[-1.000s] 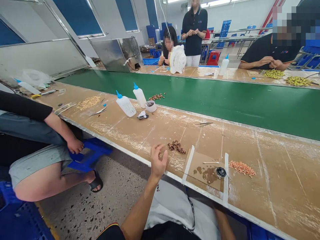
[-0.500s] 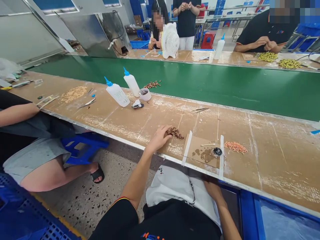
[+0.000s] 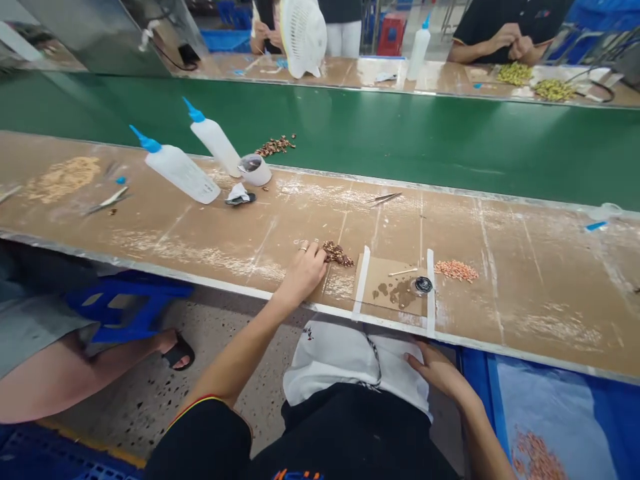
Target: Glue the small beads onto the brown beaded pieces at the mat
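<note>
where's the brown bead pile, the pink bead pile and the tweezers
brown bead pile (image 3: pixel 338 253), head view, middle of the heap by the left hand (image 3: pixel 304 270)
pink bead pile (image 3: pixel 455 270), head view, centre of the heap
tweezers (image 3: pixel 383 198), head view, mid-length of the arms

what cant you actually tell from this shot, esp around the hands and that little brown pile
- Left hand, head view: its fingertips hide whether it grips any piece of the brown pile.
- Brown pile: pieces too small to identify.
- Right hand: lies on white cloth below the table edge; palm side hidden.
- Dark round item: too small to identify.
</note>
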The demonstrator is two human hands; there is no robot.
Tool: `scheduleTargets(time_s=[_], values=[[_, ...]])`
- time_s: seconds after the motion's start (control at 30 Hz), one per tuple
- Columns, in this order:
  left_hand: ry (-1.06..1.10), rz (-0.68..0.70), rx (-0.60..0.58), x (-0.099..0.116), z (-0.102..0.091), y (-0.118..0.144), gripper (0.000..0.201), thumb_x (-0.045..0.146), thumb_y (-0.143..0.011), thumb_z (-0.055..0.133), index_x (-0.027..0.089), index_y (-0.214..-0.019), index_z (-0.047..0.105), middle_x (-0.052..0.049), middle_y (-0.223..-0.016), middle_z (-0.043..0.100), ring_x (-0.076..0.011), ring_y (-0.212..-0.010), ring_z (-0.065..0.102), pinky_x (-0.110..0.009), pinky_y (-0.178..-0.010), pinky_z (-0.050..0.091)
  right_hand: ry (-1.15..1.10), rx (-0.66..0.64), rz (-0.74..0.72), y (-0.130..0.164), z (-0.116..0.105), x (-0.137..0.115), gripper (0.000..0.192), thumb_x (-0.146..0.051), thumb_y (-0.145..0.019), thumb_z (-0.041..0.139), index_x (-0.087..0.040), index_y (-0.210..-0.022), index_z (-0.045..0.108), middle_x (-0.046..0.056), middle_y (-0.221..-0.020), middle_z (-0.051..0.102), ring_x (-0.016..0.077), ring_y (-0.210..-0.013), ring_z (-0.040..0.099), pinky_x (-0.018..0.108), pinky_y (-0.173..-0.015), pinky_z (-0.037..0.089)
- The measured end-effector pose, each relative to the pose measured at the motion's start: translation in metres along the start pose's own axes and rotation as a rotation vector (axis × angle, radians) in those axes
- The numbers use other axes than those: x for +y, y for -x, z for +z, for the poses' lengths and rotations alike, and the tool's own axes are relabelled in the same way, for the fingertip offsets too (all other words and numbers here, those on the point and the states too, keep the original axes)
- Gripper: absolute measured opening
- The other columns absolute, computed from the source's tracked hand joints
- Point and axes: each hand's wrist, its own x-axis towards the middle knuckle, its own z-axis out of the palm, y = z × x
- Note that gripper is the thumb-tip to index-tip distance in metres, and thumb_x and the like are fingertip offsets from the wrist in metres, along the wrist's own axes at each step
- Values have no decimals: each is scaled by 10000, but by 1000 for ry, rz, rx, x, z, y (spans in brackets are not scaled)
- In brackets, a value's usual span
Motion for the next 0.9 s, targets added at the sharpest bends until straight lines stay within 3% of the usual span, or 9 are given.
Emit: scheduleTargets(time_s=[0.13, 0.23, 0.33, 0.47, 0.57, 0.67, 0.9], values=[[-44, 36, 5, -1, -3, 2, 178, 77, -938, 530, 179, -941, 676, -167, -1024, 701, -334, -1019, 662, -446, -909, 549, -148, -191, -132, 40, -29, -15, 595, -607, -981, 470, -183, -1306, 733, 163, -1428, 722, 371, -1327, 672, 484, -1141, 512], [-32, 45, 22, -2, -4, 8, 199, 89, -960, 489, 206, -912, 643, -135, -952, 704, -302, -896, 671, -400, -798, 526, -296, -204, -264, 65, -57, -21, 531, -682, -973, 518, -231, -1121, 758, 132, -1279, 788, 334, -1199, 725, 457, -1059, 565], [-4, 33, 54, -4, -5, 14, 203, 117, -979, 469, 220, -870, 606, -110, -882, 694, -278, -808, 664, -365, -723, 486, -404, -18, -365, 71, -86, -15, 506, -711, -967, 566, -241, -1023, 745, 128, -1128, 811, 308, -1066, 758, 430, -955, 608], [64, 26, 53, -8, -10, 12, 199, 139, -969, 449, 223, -867, 598, -102, -869, 692, -255, -730, 641, -346, -664, 449, -315, 610, -252, 36, -110, 3, 433, -664, -925, 628, -246, -987, 720, 121, -989, 788, 303, -912, 744, 468, -865, 615], [182, 52, 40, -13, -17, 7, 189, 139, -927, 448, 222, -868, 608, -94, -881, 705, -246, -749, 654, -342, -684, 469, -210, 855, -234, 1, -116, 11, 337, -577, -932, 597, -249, -924, 671, 96, -859, 734, 271, -772, 690, 448, -763, 602], [301, 49, 38, -17, -25, 6, 186, 165, -902, 459, 226, -873, 632, -81, -890, 727, -241, -785, 676, -341, -718, 494, -78, 927, -293, -20, -118, 12, 212, -442, -962, 554, -254, -926, 646, 87, -866, 702, 255, -762, 662, 417, -730, 579], [525, -14, -11, -16, -38, 27, 216, 270, -916, 510, 216, -958, 715, -64, -884, 766, -227, -761, 697, -341, -722, 558, 199, 868, -422, -32, -124, 7, 163, -321, -1025, 504, -252, -959, 635, 103, -946, 693, 270, -859, 669, 414, -795, 555]])
